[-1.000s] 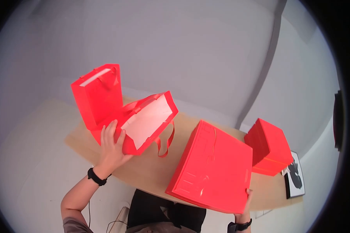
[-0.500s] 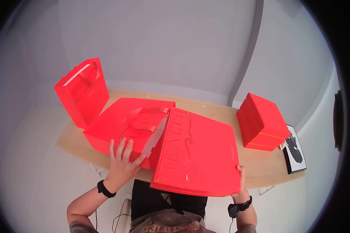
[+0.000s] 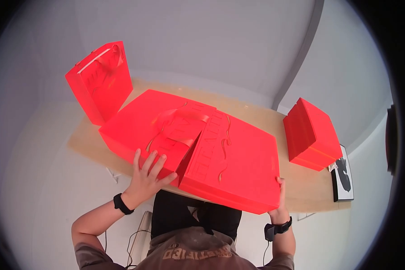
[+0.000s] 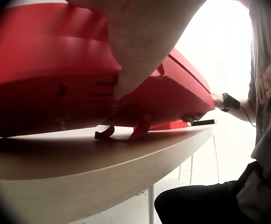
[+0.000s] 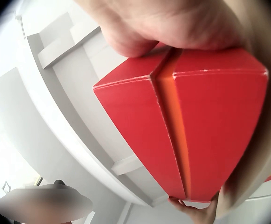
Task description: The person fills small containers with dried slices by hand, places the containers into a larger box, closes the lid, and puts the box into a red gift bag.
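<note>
A large red gift bag lies on its side on the table, ribbon handles on its upper face. My left hand holds the near side of its mouth, fingers spread on top and thumb against the side. In the left wrist view, the thumb presses the bag's red wall. A flat red gift box with embossed letters and a gold line meets the mouth with its left end. My right hand grips the box's near right corner, thumb at the top edge. A dark gap shows at the mouth's near corner.
Another red gift bag stands upright at the table's left end. Toward the right stands a red box, with a framed black-and-white picture beside it. The person's legs are close to the table's front edge.
My right hand has brought the box leftward against the bag's mouth. The bag has turned so its mouth faces the box, my left hand still on it. The head view has shifted too.
</note>
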`<action>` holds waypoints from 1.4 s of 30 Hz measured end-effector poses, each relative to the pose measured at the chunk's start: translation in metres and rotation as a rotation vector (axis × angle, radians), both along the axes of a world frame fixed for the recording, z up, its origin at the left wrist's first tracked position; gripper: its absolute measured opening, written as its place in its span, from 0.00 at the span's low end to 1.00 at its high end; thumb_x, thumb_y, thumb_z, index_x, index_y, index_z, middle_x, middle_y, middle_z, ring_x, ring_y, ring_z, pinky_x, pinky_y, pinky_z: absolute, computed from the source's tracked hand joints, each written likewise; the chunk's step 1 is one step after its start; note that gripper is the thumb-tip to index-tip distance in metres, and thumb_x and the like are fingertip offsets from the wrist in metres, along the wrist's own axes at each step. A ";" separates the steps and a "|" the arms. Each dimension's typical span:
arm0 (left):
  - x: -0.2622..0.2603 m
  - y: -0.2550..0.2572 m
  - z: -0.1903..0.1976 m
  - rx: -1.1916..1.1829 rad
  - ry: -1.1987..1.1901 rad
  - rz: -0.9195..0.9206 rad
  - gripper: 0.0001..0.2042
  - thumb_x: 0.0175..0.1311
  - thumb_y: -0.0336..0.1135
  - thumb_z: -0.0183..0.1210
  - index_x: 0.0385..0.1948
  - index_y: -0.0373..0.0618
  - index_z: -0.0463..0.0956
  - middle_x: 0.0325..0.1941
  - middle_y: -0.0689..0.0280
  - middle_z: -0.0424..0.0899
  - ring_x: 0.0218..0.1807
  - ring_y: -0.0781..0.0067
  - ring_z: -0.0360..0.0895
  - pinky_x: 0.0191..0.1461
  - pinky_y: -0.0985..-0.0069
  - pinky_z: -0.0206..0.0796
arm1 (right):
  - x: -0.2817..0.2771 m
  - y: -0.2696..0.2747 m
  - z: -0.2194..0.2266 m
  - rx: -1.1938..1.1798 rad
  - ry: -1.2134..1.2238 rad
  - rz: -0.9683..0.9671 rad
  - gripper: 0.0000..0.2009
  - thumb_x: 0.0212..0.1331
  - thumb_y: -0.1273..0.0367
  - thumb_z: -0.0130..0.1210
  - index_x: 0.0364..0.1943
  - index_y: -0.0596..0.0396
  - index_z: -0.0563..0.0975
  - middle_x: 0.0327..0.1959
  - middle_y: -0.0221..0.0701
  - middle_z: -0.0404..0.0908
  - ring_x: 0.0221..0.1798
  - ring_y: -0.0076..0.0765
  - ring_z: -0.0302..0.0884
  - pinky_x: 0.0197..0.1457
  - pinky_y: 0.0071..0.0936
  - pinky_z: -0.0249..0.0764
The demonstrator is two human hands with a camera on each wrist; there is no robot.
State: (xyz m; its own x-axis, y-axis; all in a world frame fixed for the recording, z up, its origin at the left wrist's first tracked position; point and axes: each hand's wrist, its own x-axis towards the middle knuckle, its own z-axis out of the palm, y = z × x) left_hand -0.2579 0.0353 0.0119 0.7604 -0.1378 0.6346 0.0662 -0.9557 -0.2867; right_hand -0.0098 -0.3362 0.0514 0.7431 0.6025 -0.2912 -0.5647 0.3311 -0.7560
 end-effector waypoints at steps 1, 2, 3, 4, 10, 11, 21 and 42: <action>0.000 0.000 0.000 0.001 -0.010 -0.014 0.46 0.57 0.37 0.67 0.77 0.73 0.48 0.79 0.48 0.50 0.75 0.35 0.56 0.69 0.20 0.51 | 0.001 0.001 0.000 -0.006 0.008 0.004 0.29 0.69 0.50 0.48 0.65 0.56 0.71 0.62 0.38 0.80 0.61 0.40 0.80 0.64 0.40 0.77; 0.000 -0.001 0.000 -0.006 -0.002 -0.012 0.46 0.57 0.37 0.67 0.77 0.73 0.48 0.79 0.48 0.50 0.75 0.35 0.56 0.69 0.20 0.51 | 0.001 0.002 -0.001 -0.002 0.009 0.010 0.29 0.70 0.50 0.48 0.65 0.56 0.71 0.62 0.38 0.80 0.61 0.40 0.80 0.65 0.40 0.77; 0.000 -0.002 0.001 0.008 0.016 -0.015 0.45 0.58 0.35 0.65 0.77 0.74 0.49 0.79 0.48 0.49 0.75 0.36 0.56 0.70 0.19 0.51 | 0.002 0.001 -0.002 0.002 0.008 0.015 0.29 0.70 0.50 0.48 0.65 0.55 0.71 0.62 0.38 0.79 0.62 0.40 0.80 0.65 0.40 0.77; 0.000 -0.002 0.001 0.025 0.032 -0.019 0.43 0.60 0.34 0.63 0.77 0.74 0.49 0.80 0.49 0.49 0.75 0.36 0.55 0.70 0.19 0.50 | 0.003 0.002 -0.002 -0.003 0.013 0.016 0.29 0.70 0.50 0.48 0.65 0.55 0.71 0.62 0.38 0.79 0.62 0.40 0.80 0.65 0.40 0.77; 0.004 -0.009 -0.004 0.065 0.086 -0.039 0.39 0.63 0.34 0.60 0.75 0.79 0.53 0.80 0.52 0.49 0.78 0.41 0.51 0.71 0.21 0.47 | 0.000 0.008 -0.003 0.011 0.045 0.017 0.28 0.71 0.50 0.48 0.65 0.55 0.71 0.62 0.38 0.79 0.61 0.40 0.80 0.64 0.40 0.77; 0.006 -0.011 -0.004 0.066 0.086 -0.042 0.39 0.63 0.34 0.60 0.75 0.79 0.53 0.80 0.52 0.49 0.78 0.41 0.51 0.71 0.21 0.47 | 0.001 0.010 -0.008 0.011 0.033 0.022 0.28 0.70 0.50 0.48 0.65 0.55 0.71 0.62 0.38 0.79 0.61 0.40 0.80 0.64 0.39 0.77; 0.013 -0.024 0.001 0.116 0.170 -0.109 0.31 0.65 0.42 0.62 0.70 0.78 0.63 0.77 0.56 0.58 0.76 0.48 0.56 0.72 0.32 0.53 | 0.004 0.025 -0.016 -0.033 0.055 0.081 0.30 0.70 0.49 0.48 0.66 0.57 0.69 0.64 0.40 0.77 0.63 0.41 0.78 0.65 0.40 0.76; -0.019 0.125 0.012 -1.545 -0.098 0.266 0.18 0.71 0.40 0.63 0.53 0.34 0.77 0.45 0.60 0.87 0.47 0.73 0.82 0.54 0.74 0.74 | 0.027 0.028 -0.012 -0.078 -0.221 0.076 0.30 0.71 0.61 0.49 0.74 0.54 0.59 0.72 0.42 0.65 0.72 0.41 0.68 0.73 0.37 0.69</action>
State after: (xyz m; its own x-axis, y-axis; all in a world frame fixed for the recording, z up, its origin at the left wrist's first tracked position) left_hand -0.2764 0.1607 0.0235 0.6056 0.7922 0.0761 0.2327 -0.2677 0.9350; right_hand 0.0173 -0.3086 0.0390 0.7470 0.6416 -0.1740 -0.4036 0.2297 -0.8856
